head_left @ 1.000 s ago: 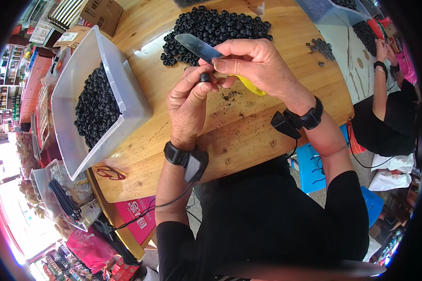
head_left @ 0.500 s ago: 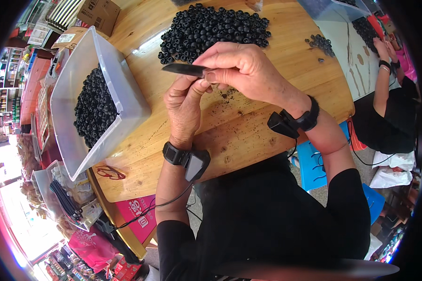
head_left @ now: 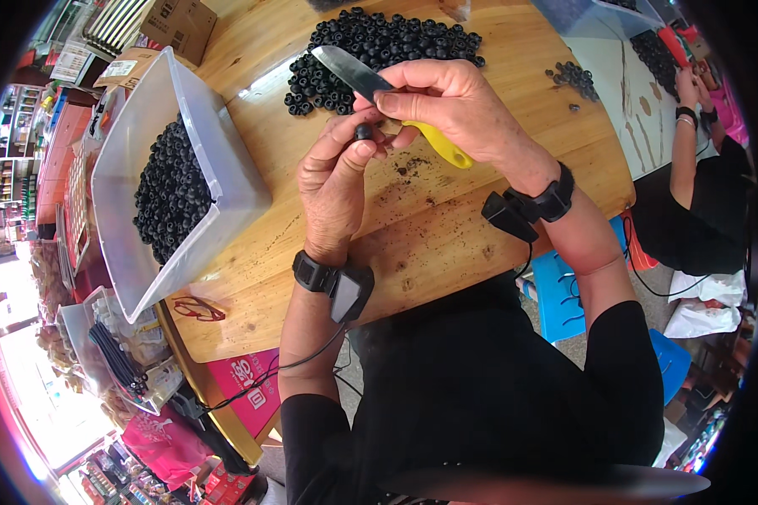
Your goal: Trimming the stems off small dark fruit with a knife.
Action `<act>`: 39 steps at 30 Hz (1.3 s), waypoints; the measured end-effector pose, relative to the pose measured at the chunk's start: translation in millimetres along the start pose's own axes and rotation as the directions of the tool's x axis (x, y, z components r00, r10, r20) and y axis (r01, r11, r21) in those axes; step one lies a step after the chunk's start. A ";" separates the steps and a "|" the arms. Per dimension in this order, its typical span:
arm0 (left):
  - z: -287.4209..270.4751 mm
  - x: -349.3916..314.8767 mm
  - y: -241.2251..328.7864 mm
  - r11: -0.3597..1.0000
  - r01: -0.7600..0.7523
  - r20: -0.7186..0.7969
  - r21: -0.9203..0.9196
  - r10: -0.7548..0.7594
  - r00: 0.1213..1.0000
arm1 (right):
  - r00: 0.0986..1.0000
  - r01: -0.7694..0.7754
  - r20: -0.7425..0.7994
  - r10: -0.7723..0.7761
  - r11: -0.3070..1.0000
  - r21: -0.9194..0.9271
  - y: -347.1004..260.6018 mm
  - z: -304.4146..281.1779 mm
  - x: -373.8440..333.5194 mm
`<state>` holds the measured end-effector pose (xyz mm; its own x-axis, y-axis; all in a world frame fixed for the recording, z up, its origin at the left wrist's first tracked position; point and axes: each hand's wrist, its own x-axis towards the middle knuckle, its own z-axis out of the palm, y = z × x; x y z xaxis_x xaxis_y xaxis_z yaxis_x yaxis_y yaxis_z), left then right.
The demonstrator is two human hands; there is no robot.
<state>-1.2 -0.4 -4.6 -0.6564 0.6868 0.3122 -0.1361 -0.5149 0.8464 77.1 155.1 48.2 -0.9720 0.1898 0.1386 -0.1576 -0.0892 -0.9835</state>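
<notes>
Between the thumb and fingers of my left hand (head_left: 330, 189) is a small round black bead-like piece (head_left: 363, 132). My right hand (head_left: 459, 105) grips a knife (head_left: 348, 71) with a yellow handle. Its blade points up and to the left, above the left fingertips and apart from the piece. Just beyond both hands lies a heap of black ring-like pieces (head_left: 396, 38) with holes in them. Dark crumbs (head_left: 408, 167) are scattered on the wooden table (head_left: 446, 244) beneath my hands.
A translucent plastic bin (head_left: 240, 181) at the left holds many more black pieces (head_left: 173, 194). Red-framed glasses (head_left: 199, 309) lie near the table's left edge. A small cluster of pieces (head_left: 574, 80) sits at the right. Beyond it, another person's hands (head_left: 691, 88) work by a white surface.
The right hand has shifted slightly up and right, and the knife has turned so its blade rises and the yellow handle shows. The black piece in my left fingers is now visible.
</notes>
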 end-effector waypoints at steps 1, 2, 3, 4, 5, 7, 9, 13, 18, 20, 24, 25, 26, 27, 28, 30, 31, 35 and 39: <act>0.3 -0.1 0.8 1.000 -0.001 -0.002 0.000 0.001 1.000 | 1.000 0.005 -0.010 -0.005 1.000 -0.013 0.3 -0.1 -0.1; 0.7 -0.1 1.6 1.000 0.006 -0.001 0.015 -0.006 1.000 | 1.000 0.005 -0.008 -0.005 1.000 -0.013 0.5 -0.3 0.0; 0.9 -0.4 2.1 0.999 0.013 -0.001 0.031 -0.013 1.000 | 1.000 0.008 -0.010 -0.008 1.000 -0.014 0.6 -0.4 -0.1; 1.3 -0.8 2.4 0.999 0.012 -0.002 0.030 -0.012 1.000 | 1.000 0.011 -0.013 -0.011 1.000 -0.014 0.8 -0.4 -0.2; 1.7 -1.1 2.4 0.999 0.006 -0.006 0.032 -0.006 1.000 | 1.000 0.010 -0.012 -0.010 1.000 -0.015 0.4 -0.5 -0.6; 2.0 -1.7 2.9 0.999 -0.001 -0.012 0.039 0.001 1.000 | 1.000 0.028 -0.008 -0.028 0.999 -0.031 -1.3 -0.8 -1.4; 1.1 -1.9 2.1 0.997 -0.017 -0.010 0.074 0.017 1.000 | 0.999 0.040 0.013 -0.040 0.997 -0.059 -1.2 -1.0 -2.1; -0.5 -2.6 1.4 0.997 0.016 -0.080 0.074 -0.010 0.997 | 0.984 0.177 0.064 -0.167 0.964 -0.200 -1.4 5.8 -4.8; -6.2 -3.7 -2.4 0.980 0.048 -0.078 0.196 -0.033 0.996 | 0.969 0.248 0.092 -0.230 0.888 -0.386 6.5 12.1 -5.5; -5.8 -2.9 -4.2 0.981 0.031 -0.048 0.190 -0.022 0.999 | 0.973 0.231 0.068 -0.221 0.902 -0.366 6.4 11.0 -6.1; -0.2 -4.6 -5.3 0.993 -0.031 0.002 0.115 0.031 1.000 | 0.981 0.180 -0.018 -0.192 0.943 -0.279 6.5 8.5 -3.3; 1.4 -4.0 -4.9 0.993 -0.030 0.003 0.114 0.029 1.000 | 0.981 0.178 -0.020 -0.191 0.943 -0.279 6.6 8.1 -3.6; 2.8 -3.2 -4.4 0.995 -0.035 0.001 0.097 0.035 0.999 | 0.986 0.157 -0.021 -0.166 0.963 -0.219 6.5 8.0 -4.0; 3.4 -2.5 -3.9 0.996 -0.042 -0.001 0.080 0.042 0.999 | 0.990 0.136 -0.020 -0.141 0.978 -0.159 6.0 8.0 -3.8; 3.3 -1.9 -3.4 0.996 -0.043 -0.001 0.080 0.044 0.999 | 0.990 0.138 -0.019 -0.142 0.978 -0.160 4.6 6.6 -3.2; 2.0 -0.9 -1.7 0.998 -0.050 -0.008 0.024 0.050 0.999 | 0.997 0.078 -0.001 -0.078 0.993 -0.084 1.2 2.5 -1.5; 1.6 -1.0 0.0 0.998 -0.054 -0.009 0.025 0.054 0.998 | 0.997 0.081 0.003 -0.081 0.993 -0.085 0.5 2.2 -1.4; 5.1 -2.9 19.6 0.945 -0.099 -0.021 0.312 0.111 0.994 | 0.995 0.070 -0.074 -0.068 0.997 0.027 1.1 -2.2 0.9; 10.2 -9.7 54.9 0.692 -0.303 -0.069 0.655 0.454 0.888 | 0.988 0.085 -0.135 -0.077 0.995 0.052 4.4 -14.9 7.3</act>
<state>5.3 -30.0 43.2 -0.6964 0.3407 0.6317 0.5905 -0.2283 0.7741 71.8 170.6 43.2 -0.9244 0.3265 0.1972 -0.2485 -0.1233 -0.9607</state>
